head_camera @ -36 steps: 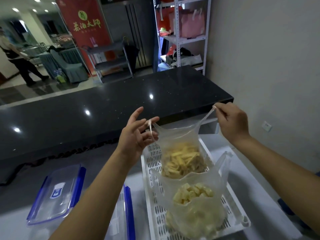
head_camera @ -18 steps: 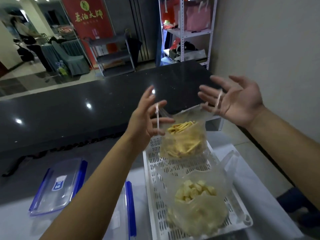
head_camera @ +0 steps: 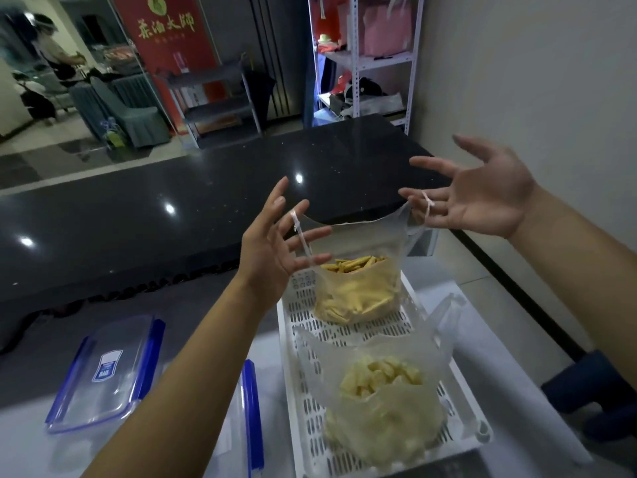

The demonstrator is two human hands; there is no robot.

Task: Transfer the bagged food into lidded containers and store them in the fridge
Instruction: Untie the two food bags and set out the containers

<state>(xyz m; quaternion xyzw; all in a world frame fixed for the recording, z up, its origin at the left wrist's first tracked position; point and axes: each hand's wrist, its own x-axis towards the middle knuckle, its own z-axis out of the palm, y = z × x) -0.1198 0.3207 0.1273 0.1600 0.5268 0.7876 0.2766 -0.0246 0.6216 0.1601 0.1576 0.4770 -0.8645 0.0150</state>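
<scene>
1. Far left: a clear container lid (head_camera: 107,374) with blue clips lay flat on the pale table (head_camera: 24,450); its small blue-and-white label was too blurred to read.
2. Just right of it, a second blue-clipped container (head_camera: 250,415) was mostly hidden by the left forearm.
3. Background upper left: a red banner (head_camera: 172,39) carried four yellow Chinese characters, roughly "茶油大师", with a round yellow logo above; the smaller print was unreadable.
4. A black speckled counter (head_camera: 155,229) ran across the middle of the view.
5. Left hand (head_camera: 272,246) was raised with fingers spread wide, not clenched; one thin handle strap of the clear bag of yellow strips (head_camera: 358,291) looped over its fingers.
6. That bag hung between both hands, mouth stretched open, its bottom at the far end of the white perforated tray (head_camera: 303,391); whether it touched the tray was unclear.
7. Right hand (head_camera: 482,198) was palm up with fingers splayed; the bag's other strap was hooked around one finger.
8. Near end of the tray: a second clear bag of pale chunks (head_camera: 382,401) sat open-topped, held by neither hand.
9. Upper right: white metal shelving (head_camera: 358,63) held pink and red bags, with no legible writing.
</scene>
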